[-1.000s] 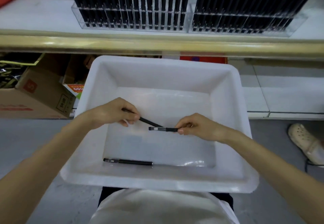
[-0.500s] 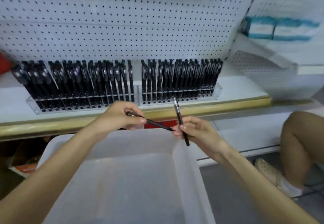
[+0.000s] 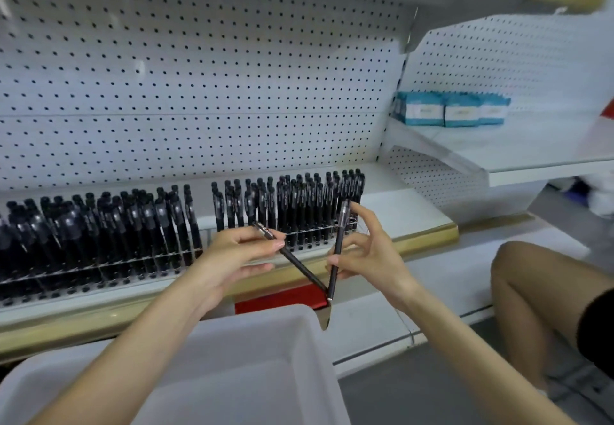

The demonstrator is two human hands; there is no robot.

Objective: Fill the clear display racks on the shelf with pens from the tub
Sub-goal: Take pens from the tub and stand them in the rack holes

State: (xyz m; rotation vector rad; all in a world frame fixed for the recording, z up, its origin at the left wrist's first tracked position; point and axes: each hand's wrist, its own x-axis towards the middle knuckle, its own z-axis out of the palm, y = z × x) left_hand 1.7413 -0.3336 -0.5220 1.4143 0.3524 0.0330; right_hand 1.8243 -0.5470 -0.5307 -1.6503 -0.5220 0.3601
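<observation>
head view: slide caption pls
Left hand holds a slanted pen, right hand a near-upright pen, before the stocked display racks.

Two hand-held pens [image 3: 338, 242] before stocked racks [image 3: 99, 269]

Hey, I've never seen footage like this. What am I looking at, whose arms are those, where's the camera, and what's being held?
There is no machine here. The two bare arms belong to a person wearing a wide-angle camera on the head, so this single picture looks forward and down, much as that person sees. The left hand pinches a slanted pen, and the right hand pinches a nearly upright pen. The two pens' lower ends come together in a V. Behind them, on a white shelf, stand clear racks packed with black pens. Below the arms is the white tub. The dotted wall is a pegboard, and blue and white boxes sit on a shelf to the right. A bare knee shows at the right; I cannot tell whose it is.
</observation>
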